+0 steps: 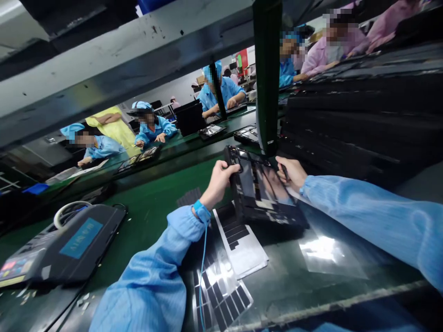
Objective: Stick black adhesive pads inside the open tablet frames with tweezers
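A black laptop chassis point(263, 203), open side up with its inner parts showing, lies on the green bench in front of me. My left hand point(219, 180) grips its left far edge, fingers curled over the rim. My right hand point(292, 171) is closed on its right far edge. A blue wrist strap point(201, 212) with a thin cord sits on my left wrist. Both arms wear light blue sleeves.
White sheets with black adhesive strips point(235, 244) lie near my left forearm, a clear film point(325, 251) to the right. A dark device with a blue label point(76, 240) sits at left. Stacked black trays point(363, 115) stand at right behind a dark post point(266, 78). Several workers sit across the line.
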A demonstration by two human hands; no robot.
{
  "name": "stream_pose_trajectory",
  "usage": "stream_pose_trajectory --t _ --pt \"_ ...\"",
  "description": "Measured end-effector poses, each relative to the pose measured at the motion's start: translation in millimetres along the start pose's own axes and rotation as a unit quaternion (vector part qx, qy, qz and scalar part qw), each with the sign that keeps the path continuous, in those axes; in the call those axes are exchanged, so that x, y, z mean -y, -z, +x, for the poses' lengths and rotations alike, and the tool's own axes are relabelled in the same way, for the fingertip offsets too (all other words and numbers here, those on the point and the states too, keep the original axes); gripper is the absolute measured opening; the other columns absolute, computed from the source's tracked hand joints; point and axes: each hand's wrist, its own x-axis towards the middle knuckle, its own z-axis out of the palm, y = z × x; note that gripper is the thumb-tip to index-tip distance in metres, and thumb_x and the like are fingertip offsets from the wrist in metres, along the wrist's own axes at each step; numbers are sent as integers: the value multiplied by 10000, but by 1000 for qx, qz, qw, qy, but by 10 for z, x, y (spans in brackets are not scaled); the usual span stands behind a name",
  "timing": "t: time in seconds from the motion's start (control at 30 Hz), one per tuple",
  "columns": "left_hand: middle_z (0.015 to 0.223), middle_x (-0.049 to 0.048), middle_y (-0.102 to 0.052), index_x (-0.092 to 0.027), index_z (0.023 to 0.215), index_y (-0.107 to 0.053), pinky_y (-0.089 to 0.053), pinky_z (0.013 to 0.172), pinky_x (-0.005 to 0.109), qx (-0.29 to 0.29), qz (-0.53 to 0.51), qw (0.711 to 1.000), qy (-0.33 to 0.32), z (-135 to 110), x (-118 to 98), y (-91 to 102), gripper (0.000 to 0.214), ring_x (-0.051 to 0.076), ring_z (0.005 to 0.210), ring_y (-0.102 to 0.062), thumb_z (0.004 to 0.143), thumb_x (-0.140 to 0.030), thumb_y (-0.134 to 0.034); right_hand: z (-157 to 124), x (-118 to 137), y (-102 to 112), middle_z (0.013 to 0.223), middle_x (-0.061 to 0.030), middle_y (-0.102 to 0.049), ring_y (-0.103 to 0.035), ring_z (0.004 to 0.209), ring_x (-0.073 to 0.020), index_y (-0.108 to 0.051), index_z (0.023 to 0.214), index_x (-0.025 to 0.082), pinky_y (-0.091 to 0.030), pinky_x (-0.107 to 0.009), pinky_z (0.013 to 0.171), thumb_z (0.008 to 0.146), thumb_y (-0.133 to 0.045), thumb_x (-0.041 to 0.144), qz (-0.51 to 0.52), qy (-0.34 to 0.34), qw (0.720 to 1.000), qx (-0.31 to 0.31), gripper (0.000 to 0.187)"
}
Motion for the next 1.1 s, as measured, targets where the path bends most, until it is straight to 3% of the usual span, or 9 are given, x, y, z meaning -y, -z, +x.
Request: stream_pose_trajectory --t 0.13,0.23,0.33,0.43,0.57,0.7,0.87,1.0,1.1 --pt "549 -85 -385 -166 675 -400 -305 418 135 -145 -12 989 -30 438 -71 499 205 24 427 -380 717 -168 -601 -42 -19 -31 339 71 -265 -293 282 -74 -327 579 201 -285 -202 317 844 -467 365 34 -20 999 16 342" --pt "741 -45 -499 -159 874 -477 -424 551 153 -281 -18 958 -50 711 31 943 49 36 589 -493 832 -164 -502 -42 -58 -31 352 62 -309 -308 277 -72 -362 584 191 -267 -192 297 803 -520 367 37 -10 999 29 322" --pt "1033 50 -554 -144 1102 -500 -505 729 293 -368 -10 929 -35 858 233 1298 257 123 855 -567 882 -276 -490 -35 -96 -21 371 61 -328 -318 278 -70 -377 586 188 -266 -192 287 763 -554 402 27 0 999 42 329" --pt "1154 91 -535 -140 1165 -502 -497 830 394 -361 11 932 11 888 426 1533 359 188 995 -556 871 -345 -511 -36 -116 -19 389 57 -345 -327 281 -70 -372 590 191 -255 -194 279 736 -566 439 10 2 998 55 347" --pt "1134 86 -549 -138 1153 -511 -499 828 388 -241 70 965 79 853 479 1632 346 180 981 -565 872 -340 -511 -40 -138 -44 384 58 -344 -331 288 -67 -377 591 190 -252 -187 286 746 -549 454 -20 4 998 63 352" --pt "1059 73 -578 -124 1090 -541 -507 797 359 -105 161 977 91 832 309 1345 293 158 921 -580 871 -317 -517 -23 -180 -82 351 55 -340 -326 280 -65 -403 577 181 -236 -176 289 761 -549 448 -50 10 997 66 356" --pt "1025 61 -594 -126 1032 -569 -512 785 338 52 234 968 69 1017 185 386 242 143 892 -585 867 -298 -527 -4 -213 -118 333 56 -332 -312 265 -60 -425 558 170 -204 -169 278 747 -567 442 -72 25 995 68 360" --pt "1121 67 -560 -159 1097 -551 -493 839 354 62 227 971 46 1315 265 -427 282 176 984 -564 888 -334 -481 -30 -189 -145 357 58 -346 -338 280 -66 -423 576 172 -222 -170 287 751 -542 483 -83 38 993 80 376" --pt "1097 63 -567 -153 1079 -557 -498 823 347 41 200 978 35 1458 355 -792 276 174 969 -569 879 -333 -498 -59 -148 -160 378 56 -365 -360 295 -68 -421 578 171 -242 -171 297 760 -535 481 -95 41 990 100 377"
